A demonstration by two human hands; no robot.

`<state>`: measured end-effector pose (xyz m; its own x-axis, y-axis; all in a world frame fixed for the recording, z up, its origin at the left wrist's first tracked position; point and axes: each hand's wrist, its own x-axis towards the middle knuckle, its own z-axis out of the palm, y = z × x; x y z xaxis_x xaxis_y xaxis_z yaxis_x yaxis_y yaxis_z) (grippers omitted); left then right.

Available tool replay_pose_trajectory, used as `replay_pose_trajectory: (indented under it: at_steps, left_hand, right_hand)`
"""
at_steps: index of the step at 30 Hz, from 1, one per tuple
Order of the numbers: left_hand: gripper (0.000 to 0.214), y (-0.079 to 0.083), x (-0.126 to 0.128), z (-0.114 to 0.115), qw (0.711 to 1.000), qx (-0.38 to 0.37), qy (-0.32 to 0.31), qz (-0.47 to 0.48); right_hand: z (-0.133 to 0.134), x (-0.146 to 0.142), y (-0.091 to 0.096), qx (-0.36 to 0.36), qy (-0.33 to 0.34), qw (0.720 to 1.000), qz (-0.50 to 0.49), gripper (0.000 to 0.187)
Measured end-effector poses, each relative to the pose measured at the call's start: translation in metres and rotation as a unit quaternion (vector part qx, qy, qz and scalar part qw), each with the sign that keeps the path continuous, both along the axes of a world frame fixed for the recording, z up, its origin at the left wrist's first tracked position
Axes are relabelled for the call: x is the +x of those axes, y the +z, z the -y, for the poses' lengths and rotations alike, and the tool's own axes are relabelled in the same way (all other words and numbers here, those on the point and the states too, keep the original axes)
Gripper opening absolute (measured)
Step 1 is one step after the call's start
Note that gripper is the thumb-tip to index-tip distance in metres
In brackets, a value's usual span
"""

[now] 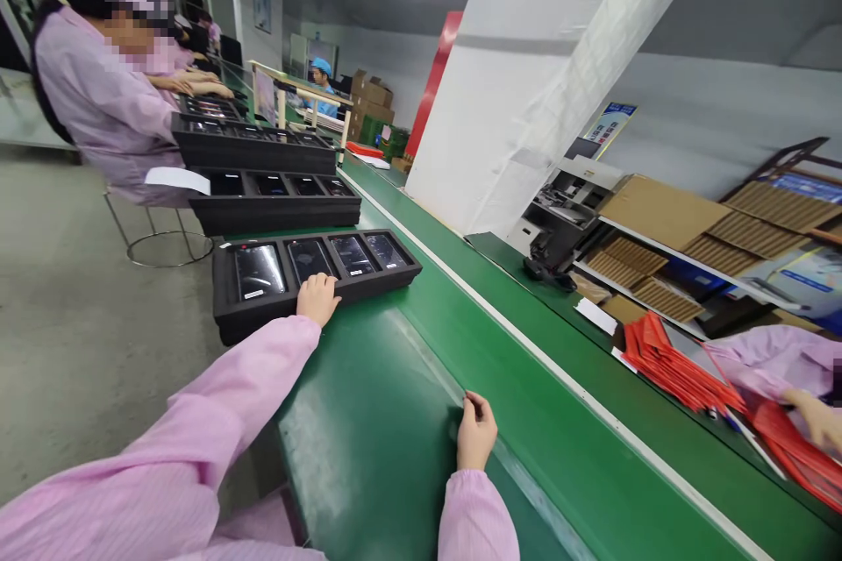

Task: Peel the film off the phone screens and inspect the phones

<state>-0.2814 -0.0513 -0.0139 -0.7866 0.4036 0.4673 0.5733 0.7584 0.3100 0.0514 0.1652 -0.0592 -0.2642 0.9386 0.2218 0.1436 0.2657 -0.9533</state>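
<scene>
My left hand (317, 298) reaches out in a pink sleeve and grips the near edge of a black tray (230, 329) on the green work surface (374, 421). The tray holds several dark, glossy phones (259, 271) lying in a row. My right hand (475, 431) rests curled on the green surface near the belt's edge, nothing visible in it. The fingers look closed.
Two more stacks of black trays (276, 209) stand further along the bench. A person in pink (98, 96) sits at the far left. A green conveyor belt (559, 386) runs rightward. Red sleeves (677, 368), another worker's hand (819, 416) and cardboard racks (664, 219) lie opposite.
</scene>
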Motion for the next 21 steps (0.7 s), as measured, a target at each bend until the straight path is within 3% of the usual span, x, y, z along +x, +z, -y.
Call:
replay_pose_trajectory:
  at_steps: [3,6,9,12,15,18,21]
  left_hand:
    - [0.027,-0.003,0.010,0.013,0.999,-0.004,-0.028,-0.029]
    - [0.024,-0.008,0.034,0.042,0.994,0.002,-0.087,-0.064]
    - [0.022,-0.018,0.071,0.077,0.984,0.013,-0.152,-0.096]
    - [0.026,-0.033,0.110,0.100,0.964,0.023,-0.235,-0.123]
    - [0.031,-0.041,0.142,0.108,0.941,0.107,-0.291,-0.135]
    - [0.032,-0.033,0.165,0.104,0.924,0.154,-0.324,-0.133]
    - [0.031,-0.021,0.186,0.095,0.898,0.163,-0.381,-0.144]
  right_hand:
    - [0.005,0.004,0.001,-0.030,-0.015,0.999,-0.032,0.044]
    - [0.010,0.007,0.006,-0.069,-0.008,0.995,-0.065,0.056]
    - [0.018,0.013,0.018,-0.115,0.042,0.988,-0.098,0.076]
    - [0.028,0.029,0.031,-0.212,0.105,0.967,-0.093,0.093]
    - [0.044,0.057,0.036,-0.273,0.096,0.957,-0.019,0.103]
    - [0.069,0.093,0.031,-0.239,0.030,0.970,0.039,0.109]
    - [0.095,0.137,0.016,-0.189,-0.040,0.979,0.070,0.100]
